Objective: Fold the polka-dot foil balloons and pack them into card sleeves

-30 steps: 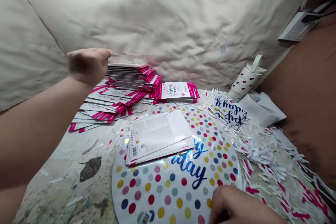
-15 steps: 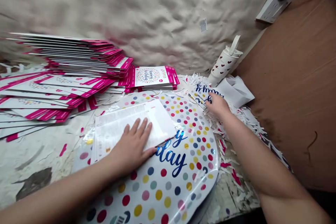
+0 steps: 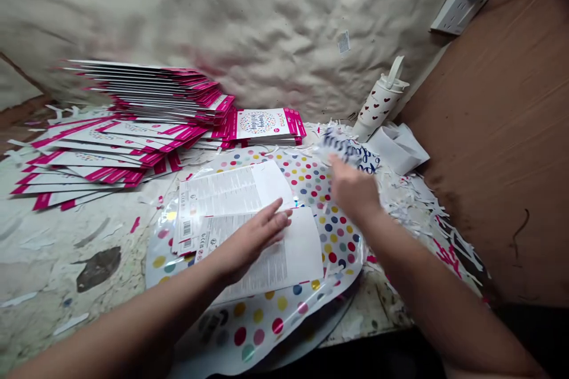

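On our desk (image 3: 57, 260), pink-edged card stacks (image 3: 151, 95) sit toward the back edge and a polka-dot foil balloon (image 3: 262, 314) lies by the front edge, our left hand (image 3: 249, 240) spread open over the printed sheets (image 3: 231, 192) on it, our blurred right hand (image 3: 353, 186) at a blue-lettered foil (image 3: 351, 151), its grip impossible to tell.

A white printed sheet (image 3: 271, 254) lay overlapping a stack of printed cards (image 3: 226, 198) on a polka-dot foil balloon (image 3: 262, 320), with the open left hand (image 3: 251, 240) just above it. The blurred right hand (image 3: 353, 186) was beside a blue-lettered foil piece (image 3: 351, 151).
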`<move>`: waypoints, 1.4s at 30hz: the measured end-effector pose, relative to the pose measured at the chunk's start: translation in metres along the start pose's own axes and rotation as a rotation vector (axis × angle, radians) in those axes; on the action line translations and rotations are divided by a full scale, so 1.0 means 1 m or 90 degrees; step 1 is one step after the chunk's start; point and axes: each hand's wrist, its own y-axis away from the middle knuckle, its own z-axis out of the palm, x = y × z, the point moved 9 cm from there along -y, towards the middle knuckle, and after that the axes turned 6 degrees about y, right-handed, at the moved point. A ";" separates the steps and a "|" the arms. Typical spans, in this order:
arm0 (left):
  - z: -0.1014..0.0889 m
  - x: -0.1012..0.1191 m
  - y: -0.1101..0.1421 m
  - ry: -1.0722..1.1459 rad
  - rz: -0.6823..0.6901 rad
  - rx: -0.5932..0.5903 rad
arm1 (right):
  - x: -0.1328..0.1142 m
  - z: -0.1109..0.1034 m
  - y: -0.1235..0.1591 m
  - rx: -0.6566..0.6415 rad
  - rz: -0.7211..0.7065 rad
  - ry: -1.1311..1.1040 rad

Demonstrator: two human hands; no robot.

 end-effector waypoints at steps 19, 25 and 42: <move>0.006 -0.036 0.073 -0.902 0.167 -0.063 | 0.068 0.102 0.116 -0.201 0.338 -0.835; 0.053 -0.013 0.050 -0.959 0.212 -0.124 | 0.062 0.102 0.117 -0.184 0.319 -0.846; 0.083 0.012 0.036 -0.867 0.558 -0.250 | 0.011 0.077 0.133 -0.357 0.262 -0.887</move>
